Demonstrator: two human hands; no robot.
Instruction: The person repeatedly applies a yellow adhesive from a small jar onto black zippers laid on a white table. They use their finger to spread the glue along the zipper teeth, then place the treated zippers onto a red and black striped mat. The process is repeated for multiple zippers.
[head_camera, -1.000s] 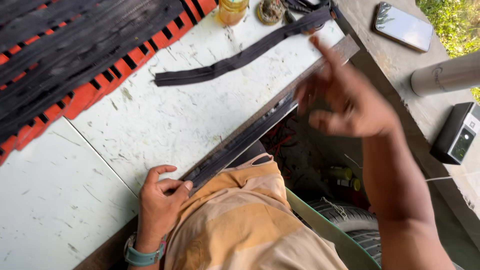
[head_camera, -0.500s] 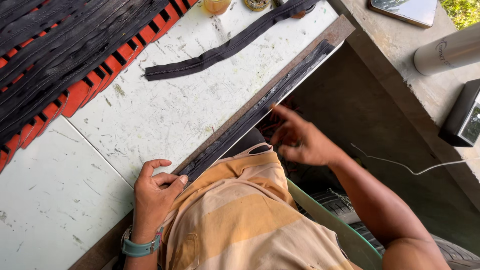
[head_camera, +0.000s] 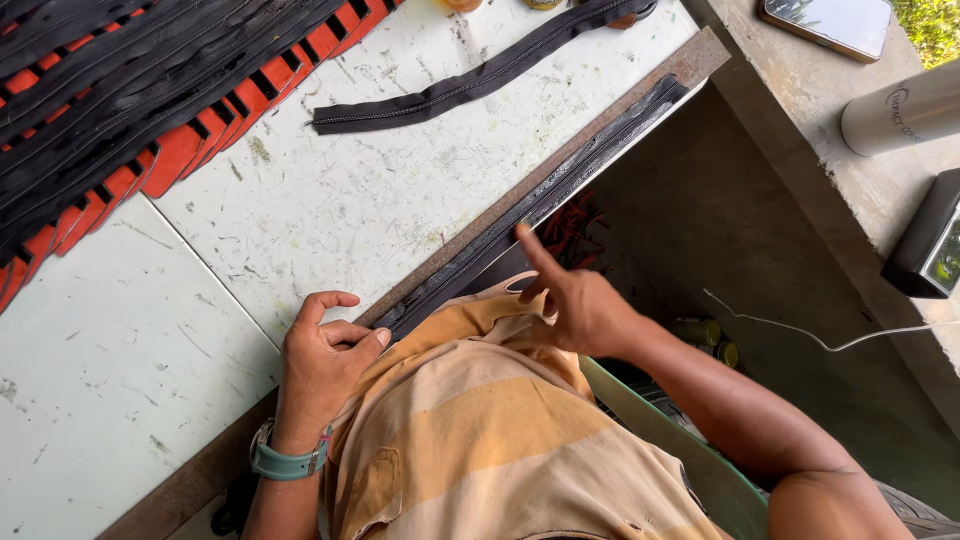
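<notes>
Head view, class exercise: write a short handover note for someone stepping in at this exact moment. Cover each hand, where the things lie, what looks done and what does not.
Left hand: pins the near end of the long black strip on the table edge.
Right hand: holds nothing, forefinger touching the strip midway.
Loose black strip lies apart on the white tabletop; stacked black strips on red backing at far left.
Done: edge strip laid out straight.
Left: cannot tell.
</notes>
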